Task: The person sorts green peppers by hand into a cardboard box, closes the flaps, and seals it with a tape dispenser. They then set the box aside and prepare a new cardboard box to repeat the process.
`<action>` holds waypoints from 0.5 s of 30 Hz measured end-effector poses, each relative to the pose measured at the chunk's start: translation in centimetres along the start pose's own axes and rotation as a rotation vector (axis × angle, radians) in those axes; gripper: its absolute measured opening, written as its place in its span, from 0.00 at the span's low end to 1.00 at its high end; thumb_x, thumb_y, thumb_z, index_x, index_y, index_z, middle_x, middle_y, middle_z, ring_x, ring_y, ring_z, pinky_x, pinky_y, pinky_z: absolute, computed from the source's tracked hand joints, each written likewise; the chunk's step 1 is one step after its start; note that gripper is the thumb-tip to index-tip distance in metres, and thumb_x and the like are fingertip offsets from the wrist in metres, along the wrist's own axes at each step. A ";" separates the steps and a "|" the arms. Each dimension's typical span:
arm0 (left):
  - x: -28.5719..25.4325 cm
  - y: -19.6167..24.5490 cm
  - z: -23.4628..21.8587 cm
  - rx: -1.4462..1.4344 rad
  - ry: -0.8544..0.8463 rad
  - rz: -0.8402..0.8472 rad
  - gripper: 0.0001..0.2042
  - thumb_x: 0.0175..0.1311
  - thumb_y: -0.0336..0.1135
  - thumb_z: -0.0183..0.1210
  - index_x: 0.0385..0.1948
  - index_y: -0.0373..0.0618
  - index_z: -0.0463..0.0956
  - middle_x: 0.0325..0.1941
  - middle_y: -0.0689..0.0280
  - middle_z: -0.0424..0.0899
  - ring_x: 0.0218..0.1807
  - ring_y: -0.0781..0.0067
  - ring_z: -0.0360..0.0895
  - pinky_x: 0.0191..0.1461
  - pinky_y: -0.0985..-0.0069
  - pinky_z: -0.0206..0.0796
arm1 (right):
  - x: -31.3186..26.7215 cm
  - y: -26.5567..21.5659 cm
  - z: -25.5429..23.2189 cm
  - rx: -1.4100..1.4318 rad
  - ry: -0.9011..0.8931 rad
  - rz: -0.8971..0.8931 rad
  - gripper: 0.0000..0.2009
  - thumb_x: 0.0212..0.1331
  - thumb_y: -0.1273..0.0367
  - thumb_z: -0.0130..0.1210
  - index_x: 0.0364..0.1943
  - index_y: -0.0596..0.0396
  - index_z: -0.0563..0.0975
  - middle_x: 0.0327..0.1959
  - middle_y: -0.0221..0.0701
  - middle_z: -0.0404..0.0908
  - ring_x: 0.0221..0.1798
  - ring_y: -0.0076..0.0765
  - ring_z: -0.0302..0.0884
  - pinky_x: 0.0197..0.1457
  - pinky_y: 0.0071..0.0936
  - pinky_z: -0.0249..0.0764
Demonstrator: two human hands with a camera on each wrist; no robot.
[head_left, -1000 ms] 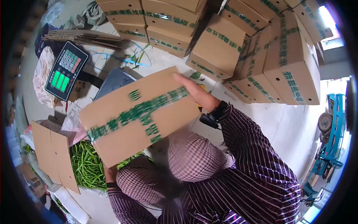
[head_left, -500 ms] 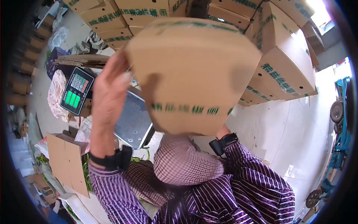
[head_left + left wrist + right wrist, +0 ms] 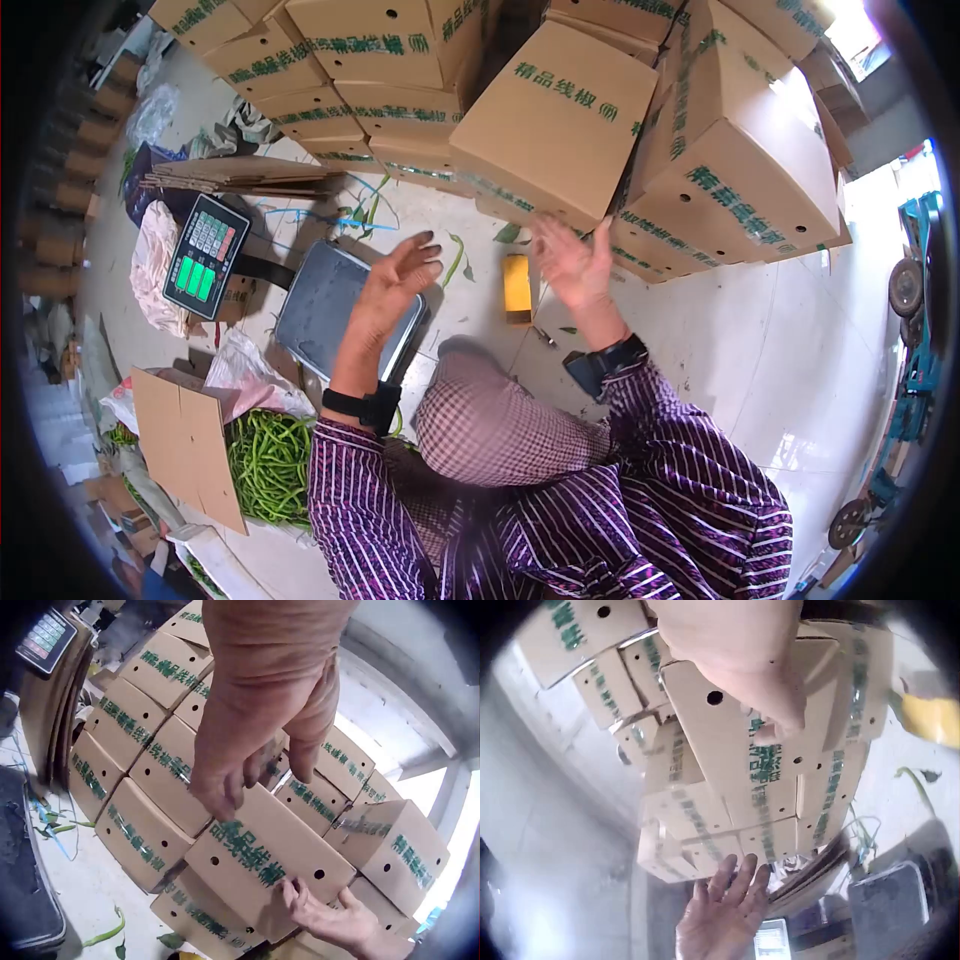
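A closed cardboard box (image 3: pixel 560 110) with green printing sits on the stack straight ahead. My left hand (image 3: pixel 388 290) is raised on the near side of that box, beside the weighing scale's platform (image 3: pixel 345 310), its fingers loosely bent and holding nothing. My right hand (image 3: pixel 578 268) is spread just in front of the box's near edge, thumb apart and palm bare. In the left wrist view, the box (image 3: pixel 255 862) has a round hole at each end of its printed side, and the right hand (image 3: pixel 334 919) overlaps its lower corner.
Stacked boxes (image 3: pixel 370 55) stand at the back and more boxes (image 3: pixel 760 170) at the right. A yellow object (image 3: pixel 517 288) lies on the floor. The scale's display (image 3: pixel 207 255) glows green. Green chilies (image 3: pixel 270 465) fill an open container at the left. A blue cart (image 3: pixel 910 330) stands far right.
The box was in both hands, turned upright and carried forward onto the stack. Both hands have let go of it and drawn back toward the body.
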State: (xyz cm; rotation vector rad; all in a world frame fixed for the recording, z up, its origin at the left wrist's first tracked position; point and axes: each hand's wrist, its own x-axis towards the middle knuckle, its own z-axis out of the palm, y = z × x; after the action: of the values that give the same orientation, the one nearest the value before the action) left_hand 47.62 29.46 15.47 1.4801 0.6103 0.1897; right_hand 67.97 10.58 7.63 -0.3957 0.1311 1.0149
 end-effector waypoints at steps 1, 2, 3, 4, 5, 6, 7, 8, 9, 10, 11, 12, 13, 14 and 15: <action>-0.6 -0.6 0.0 -0.003 0.002 -0.014 0.30 0.62 0.39 0.61 0.64 0.34 0.63 0.60 0.51 0.75 0.59 0.63 0.74 0.60 0.69 0.66 | 0.4 -0.6 0.0 -0.063 -0.026 0.000 0.52 0.53 0.33 0.49 0.65 0.71 0.57 0.66 0.46 0.62 0.65 0.45 0.62 0.66 0.32 0.64; -1.0 -1.1 0.4 -0.011 -0.027 -0.058 0.30 0.63 0.39 0.61 0.64 0.34 0.63 0.59 0.52 0.75 0.58 0.63 0.74 0.59 0.70 0.66 | 0.7 -1.3 0.3 -0.131 -0.052 -0.007 0.54 0.52 0.32 0.48 0.64 0.75 0.56 0.66 0.47 0.62 0.64 0.45 0.63 0.66 0.31 0.65; -1.2 -1.5 0.8 -0.019 -0.059 -0.095 0.30 0.63 0.39 0.61 0.64 0.34 0.63 0.58 0.52 0.76 0.57 0.63 0.75 0.59 0.71 0.67 | 0.8 -2.0 0.6 -0.135 -0.046 -0.011 0.54 0.52 0.32 0.48 0.64 0.75 0.56 0.66 0.47 0.62 0.64 0.45 0.63 0.66 0.31 0.65; -1.5 -2.0 1.3 -0.078 -0.061 -0.118 0.29 0.64 0.39 0.60 0.63 0.35 0.63 0.57 0.54 0.77 0.56 0.64 0.76 0.58 0.70 0.67 | 1.2 -2.5 1.2 -0.154 0.006 -0.023 0.55 0.52 0.32 0.48 0.63 0.78 0.56 0.65 0.48 0.62 0.64 0.43 0.63 0.66 0.31 0.64; -1.7 -2.5 1.5 -0.080 -0.058 -0.121 0.29 0.64 0.39 0.60 0.63 0.35 0.63 0.57 0.54 0.77 0.56 0.64 0.76 0.58 0.70 0.67 | 1.6 -2.6 1.7 -0.169 0.060 -0.027 0.56 0.53 0.32 0.48 0.62 0.81 0.56 0.64 0.48 0.62 0.64 0.42 0.64 0.66 0.30 0.63; -2.1 -3.2 1.7 -0.123 -0.044 -0.127 0.28 0.64 0.39 0.60 0.63 0.35 0.64 0.57 0.54 0.77 0.55 0.64 0.76 0.58 0.70 0.67 | 1.8 -2.8 2.1 -0.170 0.064 -0.017 0.56 0.53 0.32 0.48 0.62 0.81 0.56 0.64 0.48 0.62 0.64 0.42 0.64 0.66 0.30 0.63; -2.4 -3.6 1.8 -0.168 -0.027 -0.127 0.28 0.64 0.39 0.60 0.63 0.36 0.65 0.56 0.55 0.78 0.55 0.64 0.77 0.58 0.70 0.68 | 2.3 -3.6 2.3 -0.157 0.108 -0.049 0.55 0.53 0.32 0.48 0.62 0.81 0.56 0.63 0.48 0.63 0.63 0.41 0.64 0.67 0.30 0.63; -2.9 -3.8 1.9 -0.205 -0.015 -0.146 0.27 0.65 0.39 0.60 0.62 0.36 0.66 0.55 0.56 0.78 0.54 0.65 0.77 0.57 0.70 0.68 | 2.8 -4.5 2.1 -0.146 0.154 -0.081 0.55 0.54 0.32 0.48 0.61 0.82 0.56 0.62 0.48 0.64 0.63 0.39 0.64 0.67 0.30 0.63; -3.4 -4.0 1.8 -0.214 -0.004 -0.157 0.27 0.65 0.39 0.60 0.62 0.36 0.66 0.55 0.56 0.78 0.54 0.65 0.77 0.57 0.70 0.68 | 3.0 -5.5 1.8 -0.150 0.162 -0.066 0.55 0.54 0.32 0.48 0.61 0.82 0.56 0.62 0.48 0.64 0.63 0.39 0.64 0.67 0.30 0.63; -4.0 -4.3 1.5 -0.218 0.005 -0.152 0.26 0.65 0.39 0.59 0.61 0.36 0.66 0.55 0.56 0.78 0.53 0.65 0.77 0.56 0.70 0.68 | 3.1 -6.7 1.2 -0.225 0.132 -0.044 0.53 0.55 0.35 0.50 0.61 0.81 0.57 0.60 0.48 0.66 0.62 0.39 0.66 0.66 0.30 0.64; -4.3 -4.6 1.3 -0.225 0.016 -0.141 0.26 0.65 0.39 0.59 0.61 0.36 0.66 0.55 0.57 0.78 0.53 0.65 0.77 0.56 0.71 0.69 | 3.1 -7.5 0.9 -0.304 0.096 -0.022 0.51 0.55 0.37 0.53 0.60 0.79 0.57 0.59 0.49 0.67 0.60 0.39 0.68 0.66 0.30 0.65; -4.6 -5.7 0.6 -0.236 0.024 -0.136 0.25 0.66 0.39 0.58 0.61 0.35 0.67 0.54 0.57 0.79 0.53 0.66 0.77 0.55 0.71 0.69 | 2.9 -7.9 0.5 -0.316 0.099 -0.006 0.51 0.55 0.37 0.53 0.60 0.79 0.57 0.59 0.49 0.67 0.60 0.39 0.68 0.66 0.30 0.65; -4.8 -5.3 0.5 -0.246 0.038 -0.141 0.25 0.66 0.39 0.58 0.61 0.35 0.67 0.54 0.57 0.79 0.53 0.66 0.77 0.55 0.71 0.69 | 2.5 -7.7 0.4 -0.400 0.108 0.002 0.45 0.59 0.41 0.52 0.61 0.74 0.60 0.59 0.46 0.68 0.60 0.38 0.68 0.64 0.29 0.66; -5.1 -4.0 0.3 -0.192 0.062 -0.145 0.24 0.66 0.38 0.58 0.60 0.35 0.67 0.54 0.57 0.79 0.53 0.66 0.77 0.56 0.72 0.69 | 2.3 -7.5 0.3 -0.478 0.111 0.011 0.38 0.62 0.45 0.51 0.61 0.69 0.62 0.58 0.43 0.69 0.61 0.37 0.68 0.61 0.28 0.66; -5.5 -2.7 0.0 -0.136 0.097 -0.152 0.24 0.66 0.38 0.57 0.60 0.35 0.67 0.54 0.56 0.79 0.53 0.66 0.77 0.56 0.72 0.69 | 2.1 -6.9 0.2 -0.555 0.107 0.029 0.32 0.66 0.49 0.50 0.61 0.64 0.64 0.58 0.40 0.71 0.61 0.36 0.68 0.59 0.27 0.67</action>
State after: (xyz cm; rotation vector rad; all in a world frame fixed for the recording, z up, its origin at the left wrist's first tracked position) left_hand 42.33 26.52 14.36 1.2935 0.7711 0.1818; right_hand 74.95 9.16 9.00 -0.9566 -0.0535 1.0516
